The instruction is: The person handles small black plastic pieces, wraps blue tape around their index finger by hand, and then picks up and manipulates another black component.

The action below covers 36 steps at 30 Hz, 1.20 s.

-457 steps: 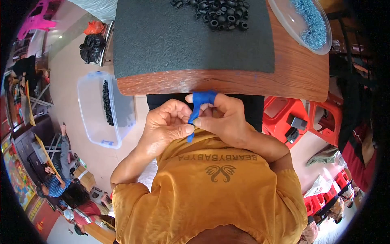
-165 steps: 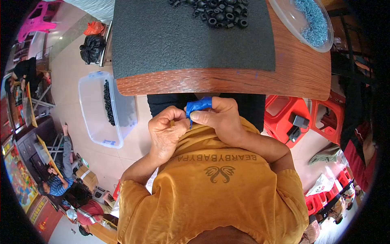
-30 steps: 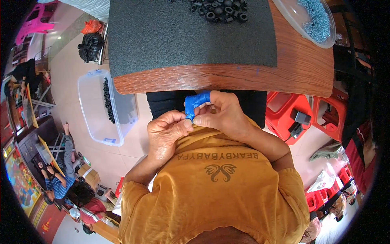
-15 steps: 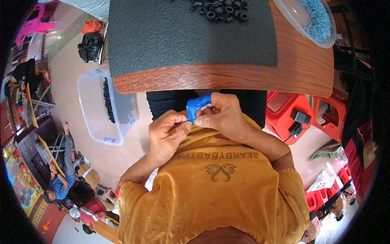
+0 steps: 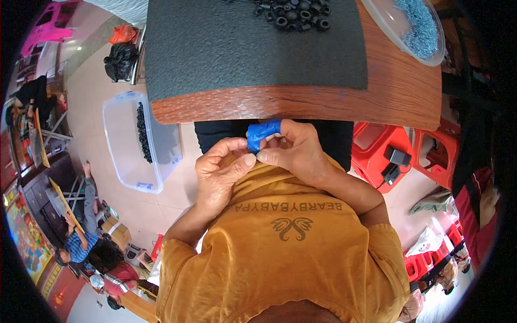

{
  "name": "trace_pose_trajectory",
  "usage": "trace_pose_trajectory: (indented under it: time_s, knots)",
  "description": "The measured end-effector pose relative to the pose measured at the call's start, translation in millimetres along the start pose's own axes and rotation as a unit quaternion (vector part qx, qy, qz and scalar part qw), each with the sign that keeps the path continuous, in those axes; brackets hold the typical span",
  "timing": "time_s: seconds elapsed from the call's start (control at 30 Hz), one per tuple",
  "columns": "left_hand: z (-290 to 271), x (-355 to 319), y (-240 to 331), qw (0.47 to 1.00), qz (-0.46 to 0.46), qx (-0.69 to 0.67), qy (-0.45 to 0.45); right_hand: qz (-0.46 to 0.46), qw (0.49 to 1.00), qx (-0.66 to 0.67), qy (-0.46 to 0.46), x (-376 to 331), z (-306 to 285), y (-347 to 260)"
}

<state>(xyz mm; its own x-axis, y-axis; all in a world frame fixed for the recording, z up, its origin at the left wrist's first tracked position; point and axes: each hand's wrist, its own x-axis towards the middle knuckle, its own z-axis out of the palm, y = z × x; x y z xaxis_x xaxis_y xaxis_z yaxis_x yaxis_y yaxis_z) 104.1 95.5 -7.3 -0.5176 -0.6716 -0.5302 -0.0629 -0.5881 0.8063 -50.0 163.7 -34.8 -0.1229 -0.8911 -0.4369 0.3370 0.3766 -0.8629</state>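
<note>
A crinkled blue strip, like tape (image 5: 264, 132), covers the bent index finger of my right hand (image 5: 301, 151). The finger curls so that its wrapped tip points toward my left hand. At the lower end of the strip, my right thumb presses in from one side. From the other side my left hand (image 5: 221, 169) is closed, its thumb and forefinger pinching at the strip's end. Both hands are held in front of my yellow shirt (image 5: 291, 258), just below the table edge. What lies between the thumb tips is too small to make out.
Beyond my hands stands a wooden table (image 5: 404, 102) with a dark mat (image 5: 231, 54), a pile of black rings (image 5: 293, 13) and a tub of blue beads (image 5: 420, 32). A clear plastic bin (image 5: 121, 145) sits left on the floor; red stools (image 5: 371, 145) stand right. Other people sit farther off.
My left forefinger has moved slightly up along the blue strip, and its thumb has shifted against the strip's end. My right hand stays nearly still. The view has shifted a little.
</note>
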Motion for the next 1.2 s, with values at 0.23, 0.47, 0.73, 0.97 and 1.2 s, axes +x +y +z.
trace_pose_trajectory:
  time_s: [0.23, 0.47, 0.73, 0.97, 1.2]
  knots:
    - [-1.7, 0.9, -6.8, 0.999, 0.027, 0.002, 0.036, -0.06, 0.997, 0.022, -0.031, 2.3, -1.3, 8.3]
    - [2.4, -3.3, -2.0, 0.999, 0.021, -0.014, 0.044, -0.084, 0.995, 0.058, -0.014, 4.1, 4.2, 2.0]
    - [-0.4, -17.8, 10.2, 0.998, 0.038, -0.048, -0.018, -0.152, 0.985, -0.079, -0.038, 2.4, 2.0, 0.4]
    - [7.8, -26.3, 18.7, 0.998, 0.053, -0.024, 0.007, -0.206, 0.973, -0.1, -0.021, 3.3, 6.6, 4.2]
    - [-7.2, -17.7, 5.8, 0.998, -0.003, -0.047, -0.04, -0.03, 0.995, 0.076, -0.064, -2.1, 4.1, -15.2]
